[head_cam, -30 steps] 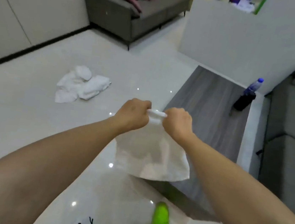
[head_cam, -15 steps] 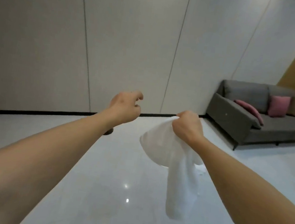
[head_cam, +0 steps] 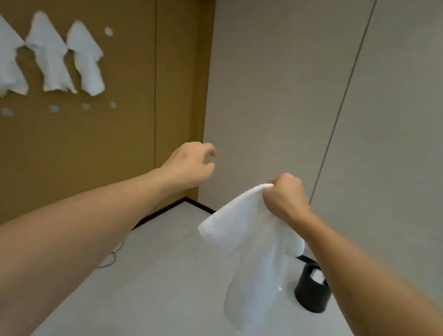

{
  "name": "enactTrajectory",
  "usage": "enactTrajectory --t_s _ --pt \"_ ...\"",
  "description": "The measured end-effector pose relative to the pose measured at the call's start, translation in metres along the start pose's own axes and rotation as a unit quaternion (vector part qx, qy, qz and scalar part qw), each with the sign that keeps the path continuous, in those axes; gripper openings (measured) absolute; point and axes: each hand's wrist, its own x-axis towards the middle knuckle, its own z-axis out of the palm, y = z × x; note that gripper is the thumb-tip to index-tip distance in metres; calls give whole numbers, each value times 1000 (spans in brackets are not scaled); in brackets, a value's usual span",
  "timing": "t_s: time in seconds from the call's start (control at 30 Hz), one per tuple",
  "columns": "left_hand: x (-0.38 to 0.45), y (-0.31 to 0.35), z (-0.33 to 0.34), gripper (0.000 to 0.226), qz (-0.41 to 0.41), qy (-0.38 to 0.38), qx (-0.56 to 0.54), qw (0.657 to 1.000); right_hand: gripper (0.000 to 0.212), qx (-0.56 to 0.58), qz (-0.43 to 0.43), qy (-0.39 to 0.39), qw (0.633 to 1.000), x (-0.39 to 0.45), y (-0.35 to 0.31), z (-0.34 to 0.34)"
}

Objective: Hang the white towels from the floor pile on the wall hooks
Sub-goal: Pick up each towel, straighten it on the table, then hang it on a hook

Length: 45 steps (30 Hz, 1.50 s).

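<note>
Right hand is clenched around a bunched corner of the white towel, which dangles over the floor near the corner. Left hand is free, fingers loosely curled. Three hung towels already fill the brown wall; I'd spread an edge two-handed, then catch the free hook.

Both bare forearms extend forward from the lower corners of the view. The left hand is raised slightly higher, back of the hand toward the camera, fingers loosely curled and holding nothing, thumb and forefinger apart. The right hand is closed in a fist, knuckles up, gripping the bunched top of a white towel that hangs below the wrist.
</note>
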Motion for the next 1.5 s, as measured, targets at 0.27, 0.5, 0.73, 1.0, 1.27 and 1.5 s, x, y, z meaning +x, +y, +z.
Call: enactTrajectory --t_s 0.27,0.5,0.73,1.0,1.27,1.5 --pt "82 -84 -14 34 -82 41 25 995 22 48 -93 -62 993 140 -96 89" --pt "191 -169 -14 52 -82 -87 -88 989 24 100 -126 -47 986 270 -174 181" --pt "331 -267 -11 24 -67 -34 -14 997 21 109 -170 -81 976 405 -253 233" --pt "475 -363 0 12 -89 -20 -16 996 17 139 -214 -106 961 562 -285 303" --pt "601 -432 27 11 -158 74 -80 981 21 232 -257 -171 922 733 -296 367" --pt "698 -482 28 20 -219 136 -47 965 19 279 -279 -250 884 867 -317 402"
